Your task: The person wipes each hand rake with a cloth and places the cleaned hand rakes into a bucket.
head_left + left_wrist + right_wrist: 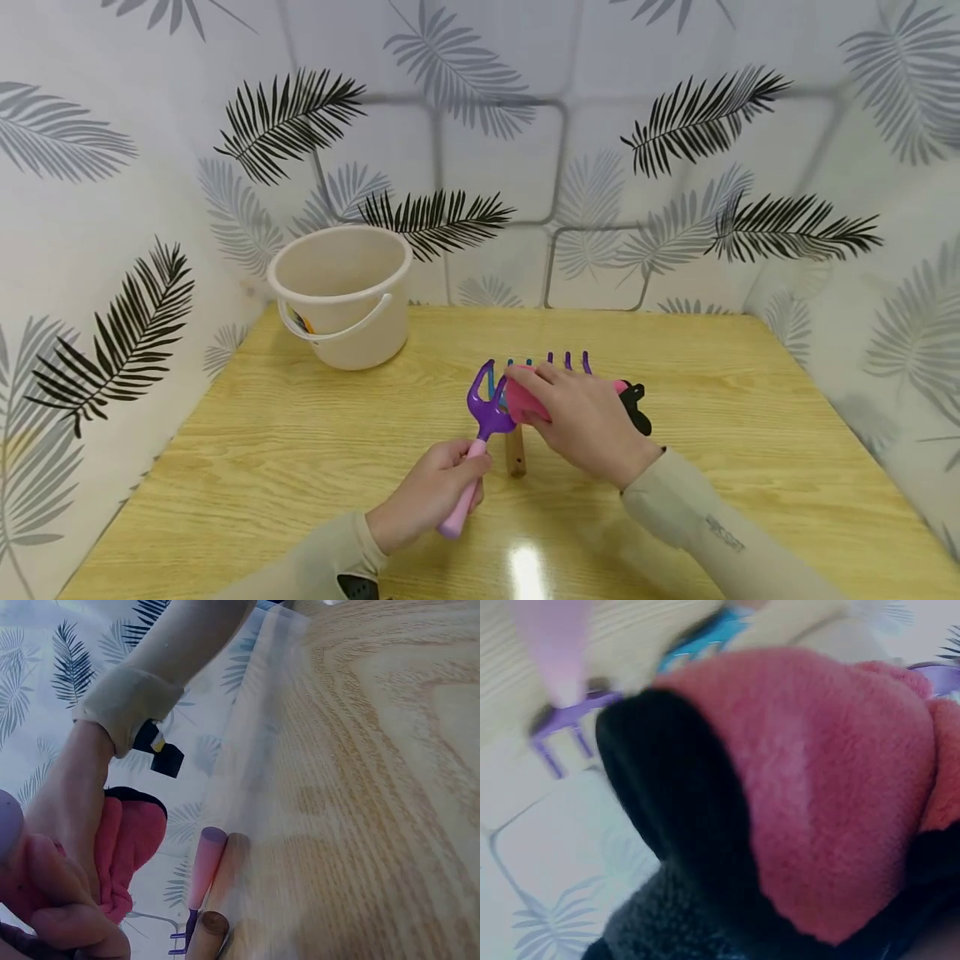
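Note:
My left hand (pixel 431 492) grips the pink handle of a small purple garden fork (pixel 487 412), its tines angled up and away from me. In my right hand (pixel 588 421) is a fuzzy pink cloth (pixel 523 402) with black edging, bunched against the right side of the fork's tines. The right wrist view shows the cloth (pixel 832 765) large, hiding most of the fork. Beneath the hands lies a blue hand rake with a wooden handle (pixel 515 454). Behind my right hand, the tines of a second purple fork (pixel 567 360) stick out; its pink handle (pixel 206 862) shows in the left wrist view.
A cream bucket (pixel 367 329) with its handle hanging in front stands at the back left of the wooden table (pixel 300 433). Leaf-patterned sheeting (pixel 495 258) rises behind the table and along both sides.

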Demonstrator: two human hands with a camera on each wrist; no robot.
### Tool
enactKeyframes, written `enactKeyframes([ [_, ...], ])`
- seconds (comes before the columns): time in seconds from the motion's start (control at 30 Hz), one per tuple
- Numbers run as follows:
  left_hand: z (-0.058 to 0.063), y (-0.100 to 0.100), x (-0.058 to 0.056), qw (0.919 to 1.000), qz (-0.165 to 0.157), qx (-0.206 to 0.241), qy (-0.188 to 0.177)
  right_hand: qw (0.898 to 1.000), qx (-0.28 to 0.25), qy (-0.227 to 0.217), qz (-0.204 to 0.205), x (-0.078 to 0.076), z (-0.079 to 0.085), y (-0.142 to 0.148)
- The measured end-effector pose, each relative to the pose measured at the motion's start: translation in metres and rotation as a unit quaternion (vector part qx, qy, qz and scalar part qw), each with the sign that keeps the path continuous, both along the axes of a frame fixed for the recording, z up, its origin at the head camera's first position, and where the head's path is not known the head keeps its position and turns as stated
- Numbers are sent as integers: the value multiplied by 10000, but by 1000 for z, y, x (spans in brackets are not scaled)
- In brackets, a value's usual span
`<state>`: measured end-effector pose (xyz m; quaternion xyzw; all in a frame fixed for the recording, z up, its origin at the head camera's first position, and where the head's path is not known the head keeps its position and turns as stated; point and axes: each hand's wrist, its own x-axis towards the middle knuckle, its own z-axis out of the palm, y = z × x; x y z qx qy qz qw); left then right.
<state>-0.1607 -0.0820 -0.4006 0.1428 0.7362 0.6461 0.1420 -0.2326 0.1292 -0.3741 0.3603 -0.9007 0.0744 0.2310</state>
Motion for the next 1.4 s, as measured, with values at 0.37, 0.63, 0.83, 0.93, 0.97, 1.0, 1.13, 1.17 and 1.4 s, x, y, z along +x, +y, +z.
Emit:
enactKeyframes([
  [0.37, -15, -2, -6, 10000, -40, -17, 30, 9999, -64, -49, 120, 6, 2, -6],
  [0.63, -13, -1, -6, 9996, -252, -117, -75, 9995, 87, 240, 174, 6, -3, -8],
  [0.83, 5, 0, 4, 9990, -343, -268, 28, 9989, 164, 432, -69, -2, -9, -4],
  [0.93, 14, 1, 10, 9992, -328, -238, 70, 9986, 209, 482, -79, -5, -10, -2],
  [0.97, 15, 2, 11, 9993, -317, -200, 45, 9982, 254, 529, -77, -6, -10, -1],
  [1.0, 15, 2, 11, 9994, -296, -190, 9, 9976, 293, 618, -85, -7, -9, 0],
  [1.13, -3, 0, 4, 9994, -254, -162, -149, 9949, 291, 925, -292, -12, -1, 5],
  [1.17, -6, -1, 2, 9993, -247, -198, -181, 9950, 233, 912, -347, -12, 2, 6],
  [1.4, -14, 0, -4, 9995, -241, -168, -132, 9974, -31, 726, -20, -6, 5, -9],
])
